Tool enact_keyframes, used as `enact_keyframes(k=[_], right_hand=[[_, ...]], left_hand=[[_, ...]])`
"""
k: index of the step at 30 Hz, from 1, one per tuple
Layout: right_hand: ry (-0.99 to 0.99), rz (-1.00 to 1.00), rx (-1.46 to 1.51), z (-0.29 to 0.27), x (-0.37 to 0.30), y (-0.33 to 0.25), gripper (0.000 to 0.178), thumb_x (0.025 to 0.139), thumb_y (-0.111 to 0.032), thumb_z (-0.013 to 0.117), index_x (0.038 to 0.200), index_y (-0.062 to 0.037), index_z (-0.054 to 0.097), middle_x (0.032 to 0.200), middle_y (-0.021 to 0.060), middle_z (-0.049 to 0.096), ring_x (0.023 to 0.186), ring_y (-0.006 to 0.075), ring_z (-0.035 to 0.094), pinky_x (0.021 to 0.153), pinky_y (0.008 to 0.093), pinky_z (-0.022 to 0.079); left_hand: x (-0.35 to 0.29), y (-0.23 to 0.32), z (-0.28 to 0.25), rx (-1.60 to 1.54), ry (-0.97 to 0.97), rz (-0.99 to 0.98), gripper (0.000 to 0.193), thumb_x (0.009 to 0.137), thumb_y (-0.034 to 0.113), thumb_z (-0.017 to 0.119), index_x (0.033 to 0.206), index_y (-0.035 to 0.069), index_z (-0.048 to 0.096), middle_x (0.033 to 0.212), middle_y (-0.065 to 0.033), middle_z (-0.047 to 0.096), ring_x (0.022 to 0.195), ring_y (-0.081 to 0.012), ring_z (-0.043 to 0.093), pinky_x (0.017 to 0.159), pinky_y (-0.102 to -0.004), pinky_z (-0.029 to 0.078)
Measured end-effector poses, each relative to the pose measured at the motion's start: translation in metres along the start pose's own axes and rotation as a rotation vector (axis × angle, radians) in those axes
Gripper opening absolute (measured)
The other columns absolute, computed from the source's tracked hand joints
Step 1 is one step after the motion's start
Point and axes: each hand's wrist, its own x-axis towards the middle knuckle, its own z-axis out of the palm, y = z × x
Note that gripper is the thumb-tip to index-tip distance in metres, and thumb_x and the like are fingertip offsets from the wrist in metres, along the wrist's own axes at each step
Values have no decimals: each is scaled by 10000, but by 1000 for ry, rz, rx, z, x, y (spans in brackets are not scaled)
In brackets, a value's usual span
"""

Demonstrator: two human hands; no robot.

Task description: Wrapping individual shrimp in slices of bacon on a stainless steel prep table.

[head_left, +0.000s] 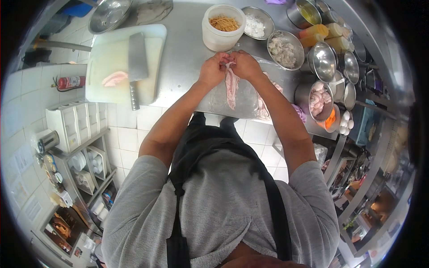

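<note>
My left hand (213,70) and my right hand (246,67) meet at the far end of a raw bacon strip (231,88), both with fingers closed in a pinch on it. The strip trails from my fingers toward the table's near edge. Whatever else lies between the fingertips is hidden. More pale strips of meat (262,108) lie under my right forearm, partly covered by it. Just beyond my hands stands a white tub (212,39) holding many toothpicks (224,24).
To the left, a cleaver (138,57) and a piece of meat (115,79) rest on a white cutting board (99,58); the cleaver's handle overhangs its near edge. Rightward stand bowls of white powder (254,27), pale chopped food (286,50) and raw meat (319,99), plus sauce bottles (314,31) and eggs (346,123).
</note>
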Motion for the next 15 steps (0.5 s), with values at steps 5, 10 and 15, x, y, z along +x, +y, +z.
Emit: enact_keyframes(k=[5, 10, 15], right_hand=[[-58, -16, 2, 1, 4, -4, 237, 795, -129, 673, 1024, -66, 686, 1021, 216, 705, 1044, 412, 674, 902, 489, 538], [67, -104, 75, 23, 6, 25, 225, 774, -83, 649, 992, -33, 676, 968, 226, 714, 939, 438, 690, 838, 499, 553], [129, -92, 20, 10, 9, 24, 222, 819, -90, 684, 1033, -32, 678, 954, 198, 712, 866, 376, 708, 790, 450, 558]], left_hand=[[-12, -8, -7, -70, 51, 14, 342, 874, -58, 586, 1190, 49, 659, 1099, -134, 747, 998, -250, 738, 842, -334, 579], [-45, -4, -23, -159, 26, 83, 321, 822, 14, 668, 1140, 53, 665, 1016, -132, 726, 869, -277, 724, 788, -357, 589], [-80, 14, -85, -92, 41, 137, 312, 831, 63, 714, 1140, 44, 672, 1007, -130, 726, 866, -282, 718, 757, -370, 595]])
